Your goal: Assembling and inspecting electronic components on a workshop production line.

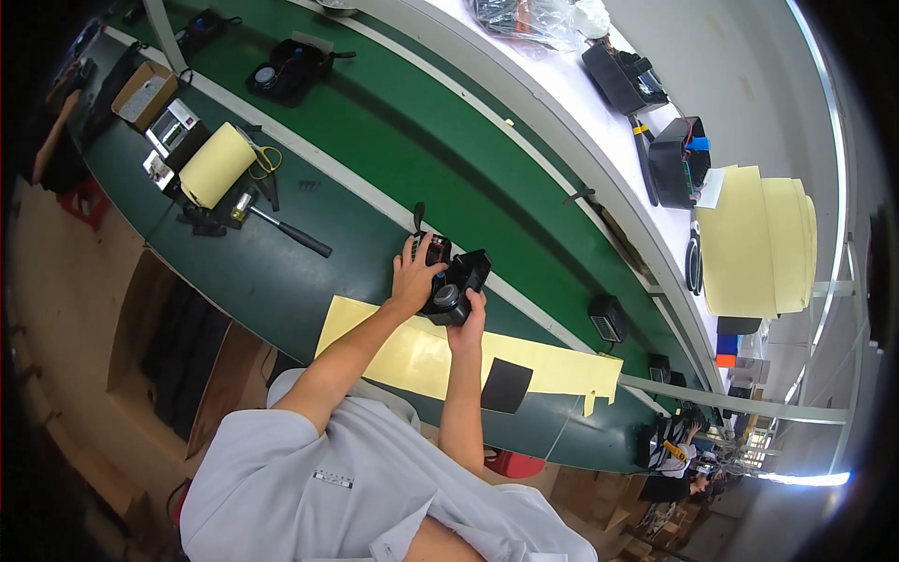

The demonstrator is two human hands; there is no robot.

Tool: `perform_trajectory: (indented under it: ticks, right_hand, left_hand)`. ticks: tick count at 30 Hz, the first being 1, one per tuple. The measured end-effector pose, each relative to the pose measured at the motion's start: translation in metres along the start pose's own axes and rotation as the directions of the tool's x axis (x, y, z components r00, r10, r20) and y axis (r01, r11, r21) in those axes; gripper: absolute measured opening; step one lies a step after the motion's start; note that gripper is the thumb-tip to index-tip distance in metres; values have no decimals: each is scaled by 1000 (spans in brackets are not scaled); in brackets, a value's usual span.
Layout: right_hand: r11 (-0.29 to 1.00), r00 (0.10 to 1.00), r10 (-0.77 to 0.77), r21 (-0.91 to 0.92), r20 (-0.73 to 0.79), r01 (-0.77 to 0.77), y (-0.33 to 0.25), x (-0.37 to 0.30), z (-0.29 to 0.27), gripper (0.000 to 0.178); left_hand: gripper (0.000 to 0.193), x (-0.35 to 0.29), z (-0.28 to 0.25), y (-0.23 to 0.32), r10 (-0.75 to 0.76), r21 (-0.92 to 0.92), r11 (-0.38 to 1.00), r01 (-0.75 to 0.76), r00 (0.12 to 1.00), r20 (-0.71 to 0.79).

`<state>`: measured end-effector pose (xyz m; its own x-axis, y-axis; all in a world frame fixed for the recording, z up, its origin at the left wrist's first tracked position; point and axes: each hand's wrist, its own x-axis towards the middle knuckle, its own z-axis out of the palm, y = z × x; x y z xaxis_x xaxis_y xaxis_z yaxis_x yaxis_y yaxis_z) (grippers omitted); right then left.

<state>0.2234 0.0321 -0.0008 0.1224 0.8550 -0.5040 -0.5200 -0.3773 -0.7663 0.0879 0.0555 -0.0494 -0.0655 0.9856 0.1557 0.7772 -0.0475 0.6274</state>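
Both hands are on a black plastic device housing [470, 273] over the front edge of the green conveyor belt. It looks opened, with a round grey part [448, 295] near its lower end and a black strap or tab [419, 214] sticking up at the far end. My left hand [413, 279] reaches over its left half, fingers bent onto the inner parts. Wrapped round the lower right side, my right hand [469, 323] supports the housing from beneath. Below lies a yellow adhesive-looking sheet [412, 351], with a dark square pad [507, 385] on its right part.
To the left lie a hammer [292, 232], a yellow tape roll [217, 165], yellow-handled scissors [268, 161] and a cardboard box [145, 96]. Another open black housing [288, 73] sits on the belt [393, 122]. Black housings [676, 159] and yellow sheets [754, 239] occupy the shelf.
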Motion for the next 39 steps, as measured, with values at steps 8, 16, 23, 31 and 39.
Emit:
perform_trajectory:
  ticks: [8, 16, 23, 31, 39]
  right_hand:
    - [996, 999, 10, 87, 32, -13, -2, 7, -2, 44]
    - [873, 976, -216, -452, -24, 182, 5, 14, 16, 54]
    - [632, 908, -408, -687, 98, 359, 26, 23, 8, 58]
    - [347, 839, -500, -838, 215, 421, 29, 11, 25, 66]
    - [-48, 782, -521, -927, 341, 373, 39, -5, 50, 65]
  left_hand:
    - [31, 3, 13, 3, -114, -96, 989, 111, 993, -27]
    - [19, 10, -1, -3, 118, 137, 983, -119, 993, 12]
    - [23, 10, -20, -4, 68, 220, 970, -101, 986, 153]
    - [42, -8, -39, -26, -8, -273, 961, -29, 991, -134]
    - [54, -13, -44, -49, -25, -422, 906, 32, 999, 23]
